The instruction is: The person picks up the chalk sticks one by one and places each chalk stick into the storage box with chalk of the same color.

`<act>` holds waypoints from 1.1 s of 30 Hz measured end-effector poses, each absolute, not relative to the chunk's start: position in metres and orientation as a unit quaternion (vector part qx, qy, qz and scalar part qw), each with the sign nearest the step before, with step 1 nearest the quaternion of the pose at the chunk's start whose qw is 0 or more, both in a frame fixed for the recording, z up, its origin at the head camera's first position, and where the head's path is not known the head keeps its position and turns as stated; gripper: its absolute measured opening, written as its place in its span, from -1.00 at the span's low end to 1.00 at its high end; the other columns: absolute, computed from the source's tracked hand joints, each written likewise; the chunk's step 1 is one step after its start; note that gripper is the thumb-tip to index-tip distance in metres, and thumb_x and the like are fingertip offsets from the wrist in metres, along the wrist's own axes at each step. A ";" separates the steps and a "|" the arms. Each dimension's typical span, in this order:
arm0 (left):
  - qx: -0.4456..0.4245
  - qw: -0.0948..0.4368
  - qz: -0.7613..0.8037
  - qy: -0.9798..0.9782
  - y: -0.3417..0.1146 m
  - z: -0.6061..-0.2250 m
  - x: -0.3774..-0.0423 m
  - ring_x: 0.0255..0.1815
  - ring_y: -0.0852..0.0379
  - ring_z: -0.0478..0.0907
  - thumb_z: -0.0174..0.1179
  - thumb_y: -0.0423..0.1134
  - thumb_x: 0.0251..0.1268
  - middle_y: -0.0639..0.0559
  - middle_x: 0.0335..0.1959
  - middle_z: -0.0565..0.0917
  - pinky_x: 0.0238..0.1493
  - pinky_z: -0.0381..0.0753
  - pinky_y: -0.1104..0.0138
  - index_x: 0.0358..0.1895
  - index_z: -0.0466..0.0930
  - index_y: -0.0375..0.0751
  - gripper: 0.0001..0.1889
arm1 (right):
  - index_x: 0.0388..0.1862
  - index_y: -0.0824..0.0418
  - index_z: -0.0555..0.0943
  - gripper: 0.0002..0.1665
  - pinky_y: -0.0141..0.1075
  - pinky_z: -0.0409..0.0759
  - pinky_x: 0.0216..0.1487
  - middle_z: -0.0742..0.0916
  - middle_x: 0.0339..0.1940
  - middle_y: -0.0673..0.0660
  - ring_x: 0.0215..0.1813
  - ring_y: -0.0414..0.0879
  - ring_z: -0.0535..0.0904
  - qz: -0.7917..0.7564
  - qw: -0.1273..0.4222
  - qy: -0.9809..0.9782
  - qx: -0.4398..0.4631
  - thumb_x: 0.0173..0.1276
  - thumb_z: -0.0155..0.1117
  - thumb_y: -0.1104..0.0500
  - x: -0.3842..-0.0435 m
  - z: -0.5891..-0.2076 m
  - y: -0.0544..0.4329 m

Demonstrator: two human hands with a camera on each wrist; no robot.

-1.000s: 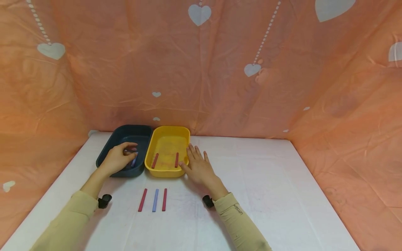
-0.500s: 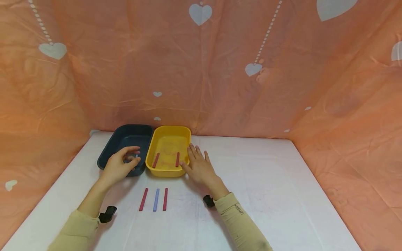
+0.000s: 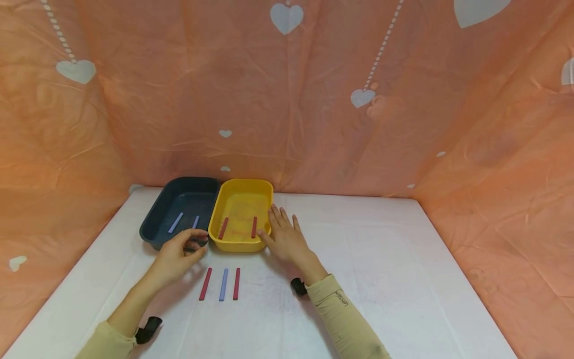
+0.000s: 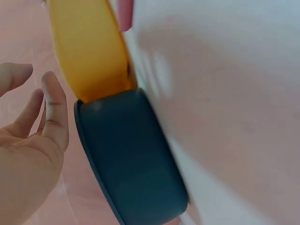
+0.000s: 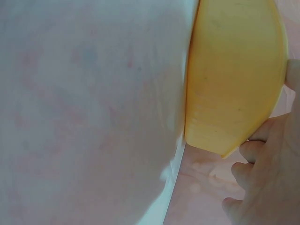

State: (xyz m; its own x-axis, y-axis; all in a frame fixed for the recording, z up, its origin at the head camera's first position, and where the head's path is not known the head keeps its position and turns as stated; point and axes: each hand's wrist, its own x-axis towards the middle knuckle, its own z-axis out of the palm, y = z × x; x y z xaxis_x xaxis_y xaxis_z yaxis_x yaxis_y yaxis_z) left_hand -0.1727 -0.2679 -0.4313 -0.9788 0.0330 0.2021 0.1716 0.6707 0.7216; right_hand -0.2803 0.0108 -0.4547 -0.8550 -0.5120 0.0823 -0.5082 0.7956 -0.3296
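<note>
My left hand (image 3: 181,255) hovers over the front edge of the dark blue tray (image 3: 150,227), thumb and fingers apart and holding nothing. Two purple-blue sticks lie in that tray: one stick (image 3: 176,223) shows whole, while the other stick (image 3: 196,222) is partly behind the fingers. The right hand (image 3: 289,244) rests against the right side of the yellow tray (image 3: 239,247) with its fingers fairly straight. Inside the yellow tray are two red sticks, a left one (image 3: 223,228) and a right one (image 3: 254,227).
On the white tabletop (image 3: 367,279), in front of the trays, lie a red stick (image 3: 205,284), a purple-blue stick (image 3: 223,284) and a second red stick (image 3: 236,284) side by side. An orange cloth (image 3: 314,139) with pale hearts hangs behind.
My left hand has let go of a purple-blue stick in the dark blue tray and drawn back toward the front. The right hand stays at the yellow tray.
</note>
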 end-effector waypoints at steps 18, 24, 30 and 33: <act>-0.088 -0.061 -0.350 -0.931 -0.265 -0.450 -0.166 -0.19 0.10 0.51 0.39 -0.35 0.32 -0.02 -0.09 0.64 -0.12 0.64 0.28 0.16 0.57 -0.32 -0.61 | 0.72 0.23 0.00 -0.06 0.21 -0.17 0.64 0.00 0.75 0.12 0.74 0.08 -0.13 -0.176 0.004 0.947 -0.270 0.66 -0.27 -0.37 -0.281 -0.456 0.011; -0.087 -0.083 -0.327 -0.937 -0.263 -0.450 -0.170 -0.21 0.10 0.47 0.43 -0.31 0.29 0.01 -0.13 0.59 -0.16 0.61 0.28 0.14 0.60 -0.30 -0.61 | 0.72 0.23 0.01 -0.06 0.21 -0.16 0.64 0.02 0.75 0.12 0.73 0.09 -0.11 -0.174 0.000 0.947 -0.272 0.66 -0.27 -0.36 -0.281 -0.455 0.011; -0.105 -0.086 -0.297 -0.945 -0.263 -0.454 -0.173 -0.23 0.12 0.45 0.46 -0.28 0.26 0.03 -0.20 0.52 -0.15 0.60 0.29 0.05 0.65 -0.26 -0.66 | 0.72 0.23 0.00 -0.06 0.18 -0.21 0.65 0.00 0.75 0.11 0.74 0.08 -0.13 -0.174 0.006 0.947 -0.270 0.67 -0.27 -0.36 -0.280 -0.454 0.011; -0.114 -0.083 -0.288 -0.947 -0.263 -0.455 -0.173 -0.24 0.13 0.45 0.47 -0.30 0.24 0.04 -0.22 0.51 -0.15 0.59 0.30 -0.03 0.66 -0.23 -0.72 | 0.72 0.23 0.00 -0.07 0.18 -0.19 0.65 0.00 0.75 0.11 0.74 0.08 -0.12 -0.172 0.007 0.948 -0.268 0.67 -0.27 -0.35 -0.281 -0.454 0.010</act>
State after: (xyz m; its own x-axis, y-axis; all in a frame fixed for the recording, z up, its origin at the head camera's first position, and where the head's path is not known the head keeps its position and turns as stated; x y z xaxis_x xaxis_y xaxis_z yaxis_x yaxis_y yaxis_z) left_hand -0.1728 -0.2629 -0.4547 -0.9601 0.2645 -0.0910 0.1689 0.8076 0.5650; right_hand -0.2806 0.0105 -0.4536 -0.8558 -0.5113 0.0786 -0.5062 0.7966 -0.3305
